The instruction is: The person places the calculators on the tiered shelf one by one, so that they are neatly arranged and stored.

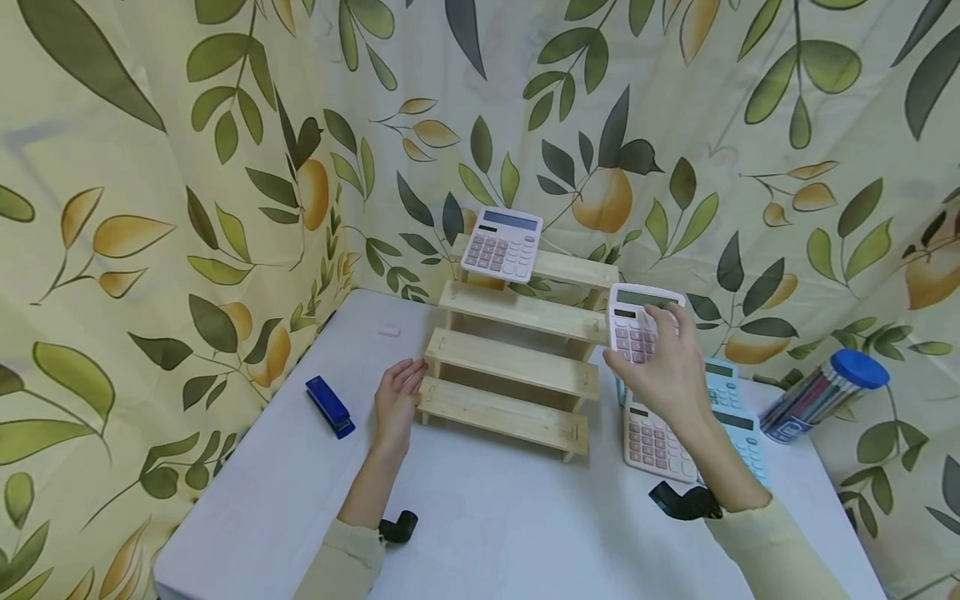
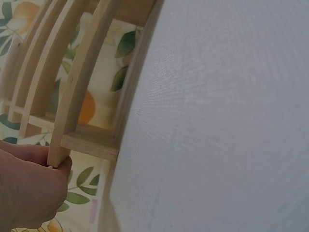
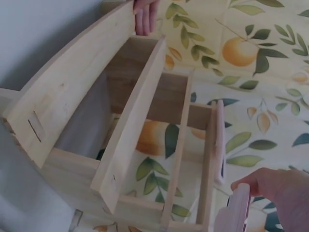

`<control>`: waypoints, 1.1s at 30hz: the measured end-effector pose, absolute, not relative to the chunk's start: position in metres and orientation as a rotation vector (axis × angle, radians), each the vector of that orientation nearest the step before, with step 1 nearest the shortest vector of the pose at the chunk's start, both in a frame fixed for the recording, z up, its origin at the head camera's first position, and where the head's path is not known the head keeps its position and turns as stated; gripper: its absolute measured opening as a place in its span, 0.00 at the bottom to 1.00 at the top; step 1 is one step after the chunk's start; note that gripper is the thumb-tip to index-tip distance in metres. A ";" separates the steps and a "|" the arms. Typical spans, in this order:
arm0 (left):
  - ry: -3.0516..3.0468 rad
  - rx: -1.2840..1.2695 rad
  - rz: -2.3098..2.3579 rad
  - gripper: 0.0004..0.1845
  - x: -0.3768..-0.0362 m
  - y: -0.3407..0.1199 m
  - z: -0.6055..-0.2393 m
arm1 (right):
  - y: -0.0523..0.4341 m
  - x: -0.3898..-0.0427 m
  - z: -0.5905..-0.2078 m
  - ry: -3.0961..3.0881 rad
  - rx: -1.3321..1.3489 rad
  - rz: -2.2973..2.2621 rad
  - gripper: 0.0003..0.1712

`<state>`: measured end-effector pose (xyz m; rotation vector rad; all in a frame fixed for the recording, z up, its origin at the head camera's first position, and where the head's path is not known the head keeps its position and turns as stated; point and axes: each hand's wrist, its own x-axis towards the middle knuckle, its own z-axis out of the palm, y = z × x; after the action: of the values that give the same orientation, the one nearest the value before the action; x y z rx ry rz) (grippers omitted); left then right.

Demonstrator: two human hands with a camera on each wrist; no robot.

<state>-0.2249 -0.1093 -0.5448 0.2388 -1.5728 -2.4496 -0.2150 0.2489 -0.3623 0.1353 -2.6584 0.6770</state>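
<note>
A pale pink calculator (image 1: 633,321) is gripped by my right hand (image 1: 671,367), held up beside the right side of a stepped wooden rack (image 1: 510,358). In the right wrist view its edge (image 3: 235,212) shows under the thumb and fingers. Another pink calculator (image 1: 501,244) leans on the rack's top step at the left. My left hand (image 1: 397,404) is at the left end of the lower steps; in the left wrist view its fingers (image 2: 36,153) pinch the end of a wooden slat (image 2: 72,92).
Right of the rack lie a pink calculator (image 1: 656,446) and blue calculators (image 1: 738,421), partly behind my right arm. A blue-lidded pen tub (image 1: 825,396) stands at the table's right edge. A blue stapler (image 1: 330,407) and a small pink eraser-like block (image 1: 388,331) lie left.
</note>
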 end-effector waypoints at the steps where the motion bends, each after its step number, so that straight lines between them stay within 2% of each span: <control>1: -1.575 0.238 -2.450 0.36 -0.225 -0.109 -0.544 | 0.248 -0.217 -0.362 -2.663 0.135 0.675 0.53; 24: -1.556 0.234 -2.463 0.36 -0.223 -0.107 -0.544 | 0.230 -0.259 -0.335 -2.723 0.169 0.726 0.52; 33: -1.565 0.220 -2.454 0.36 -0.223 -0.108 -0.543 | 0.218 -0.286 -0.330 -2.699 0.169 0.765 0.51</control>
<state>-0.2227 -0.1083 -0.5433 0.2197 -1.5648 -2.4536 -0.2864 0.2180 -0.3298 0.1692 -2.6991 0.7646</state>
